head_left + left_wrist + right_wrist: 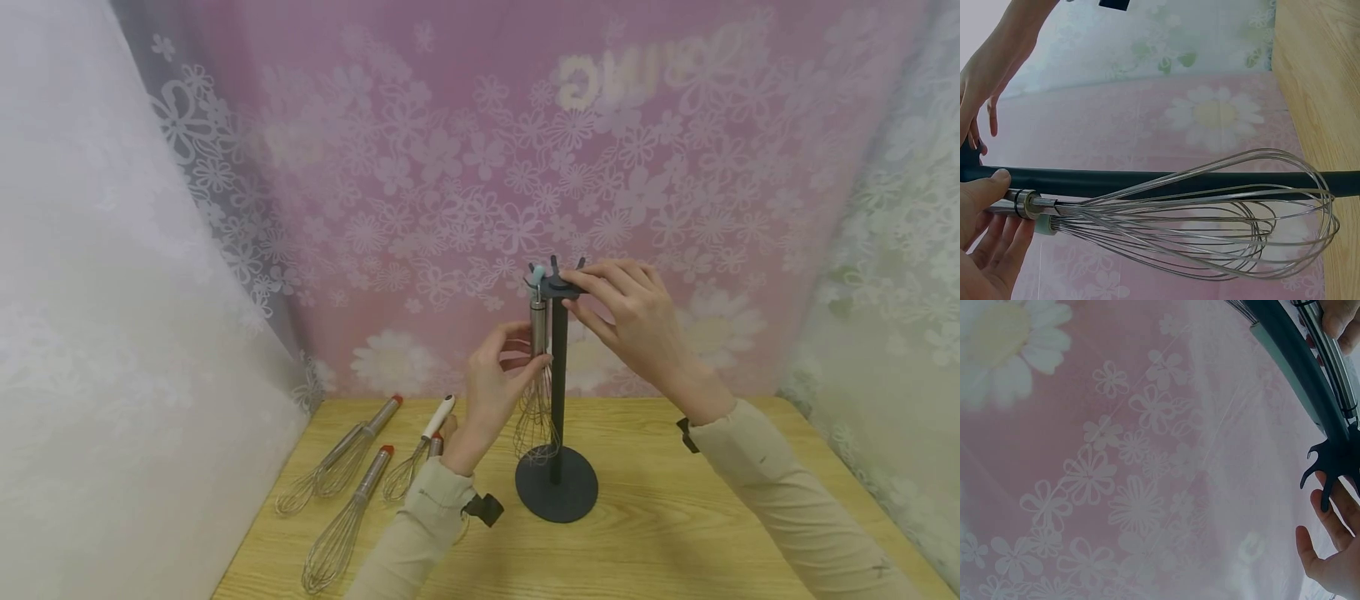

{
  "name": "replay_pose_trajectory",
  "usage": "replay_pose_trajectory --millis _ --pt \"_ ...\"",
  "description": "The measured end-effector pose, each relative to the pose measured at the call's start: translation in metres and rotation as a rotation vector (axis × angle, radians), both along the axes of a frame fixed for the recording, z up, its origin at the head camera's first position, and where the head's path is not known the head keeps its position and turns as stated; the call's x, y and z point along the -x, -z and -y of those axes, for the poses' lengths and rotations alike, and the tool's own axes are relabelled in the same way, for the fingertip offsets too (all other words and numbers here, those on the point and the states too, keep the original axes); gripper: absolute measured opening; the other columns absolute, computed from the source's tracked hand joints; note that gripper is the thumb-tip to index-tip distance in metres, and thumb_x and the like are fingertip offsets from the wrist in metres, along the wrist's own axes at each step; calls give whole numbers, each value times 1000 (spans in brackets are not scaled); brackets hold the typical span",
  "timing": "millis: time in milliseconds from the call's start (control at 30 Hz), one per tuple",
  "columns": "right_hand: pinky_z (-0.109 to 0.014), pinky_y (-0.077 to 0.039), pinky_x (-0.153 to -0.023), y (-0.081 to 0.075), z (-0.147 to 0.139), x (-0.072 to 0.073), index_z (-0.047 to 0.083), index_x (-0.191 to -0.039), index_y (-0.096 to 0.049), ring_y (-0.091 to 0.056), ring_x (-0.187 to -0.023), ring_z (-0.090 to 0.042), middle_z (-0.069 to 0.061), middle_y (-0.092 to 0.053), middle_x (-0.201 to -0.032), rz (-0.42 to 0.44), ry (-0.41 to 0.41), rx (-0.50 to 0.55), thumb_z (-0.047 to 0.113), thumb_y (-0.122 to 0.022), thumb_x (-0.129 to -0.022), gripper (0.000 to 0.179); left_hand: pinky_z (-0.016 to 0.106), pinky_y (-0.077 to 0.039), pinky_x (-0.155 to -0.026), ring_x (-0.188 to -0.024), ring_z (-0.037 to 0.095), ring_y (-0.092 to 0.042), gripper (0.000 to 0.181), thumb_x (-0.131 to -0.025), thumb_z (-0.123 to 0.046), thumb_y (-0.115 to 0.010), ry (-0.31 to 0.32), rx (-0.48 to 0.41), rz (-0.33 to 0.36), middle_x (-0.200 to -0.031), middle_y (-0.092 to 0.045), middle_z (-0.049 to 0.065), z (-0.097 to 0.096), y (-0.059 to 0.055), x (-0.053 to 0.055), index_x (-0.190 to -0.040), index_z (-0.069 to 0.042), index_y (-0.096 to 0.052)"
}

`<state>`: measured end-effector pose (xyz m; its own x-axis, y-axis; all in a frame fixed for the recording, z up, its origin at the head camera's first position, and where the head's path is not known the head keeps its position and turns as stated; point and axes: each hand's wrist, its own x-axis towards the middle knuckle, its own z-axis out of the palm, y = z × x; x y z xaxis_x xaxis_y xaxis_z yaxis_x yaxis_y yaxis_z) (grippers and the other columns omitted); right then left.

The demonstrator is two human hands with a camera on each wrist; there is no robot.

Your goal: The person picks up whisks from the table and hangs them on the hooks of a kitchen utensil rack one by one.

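My left hand [498, 379] pinches the handle of a steel whisk [537, 321] between thumb and fingers. This whisk is upright beside the black stand [558, 375], its wires pointing down and its top end at the stand's hooks. Behind it hangs a whisk with a mint-green handle [1285, 372], partly hidden; in the left wrist view the two sets of wires overlap. My right hand [633, 308] holds the hooked top [1335, 456] of the stand, thumb below and fingers above.
To the left on the wooden table [660, 500] lie several whisks, among them a red-tipped one [352, 521] and a white-handled one [431, 429]. The left forearm covers part of this group. The stand's round base [557, 496] rests on the table, with a floral curtain [450, 208] behind.
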<state>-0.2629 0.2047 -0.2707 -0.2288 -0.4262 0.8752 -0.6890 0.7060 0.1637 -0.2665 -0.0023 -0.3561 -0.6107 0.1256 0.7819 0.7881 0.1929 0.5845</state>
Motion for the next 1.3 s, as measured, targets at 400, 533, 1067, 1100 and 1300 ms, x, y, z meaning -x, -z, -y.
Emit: replay_pose_trajectory --millis 400,533,1067,1100,1300 --pt "-55 -47 -91 -2 -6 0 6 -130 -66 -61 -100 -38 -17 -69 -108 27 -19 -20 50 -46 -106 54 27 -62 -81 -95 23 -72 44 -88 -10 -80 3 -1 30 -111 -69 11 0 0 -1 -128 -6 -63" --pt "-54 -47 -92 -3 -11 1 5 -132 -65 -62 -105 -37 -16 -69 -111 47 -64 -32 47 -47 -106 52 36 -63 -80 -95 25 -72 42 -90 -12 -79 -2 -8 26 -111 -70 12 1 0 -1 -128 -7 -64" --pt "-53 -49 -93 -7 -18 5 2 -129 -67 -61 -108 -37 -18 -69 -115 43 -125 -65 15 -63 -101 31 41 -63 -82 -97 25 -71 37 -93 -16 -76 13 -24 20 -111 -71 12 9 -1 2 -127 -7 -64" --pt "-53 -49 -93 -8 -18 5 2 -128 -67 -61 -108 -37 -18 -69 -114 42 -122 -61 14 -64 -100 31 42 -63 -82 -97 25 -71 37 -93 -16 -75 13 -26 20 -111 -71 13 9 -1 2 -127 -7 -64" --pt "-51 -49 -89 -8 -17 5 3 -125 -69 -63 -104 -36 -17 -70 -113 25 -121 -38 16 -64 -101 28 35 -62 -82 -97 27 -71 34 -94 -14 -74 2 -33 26 -111 -71 16 12 -2 2 -126 -6 -65"
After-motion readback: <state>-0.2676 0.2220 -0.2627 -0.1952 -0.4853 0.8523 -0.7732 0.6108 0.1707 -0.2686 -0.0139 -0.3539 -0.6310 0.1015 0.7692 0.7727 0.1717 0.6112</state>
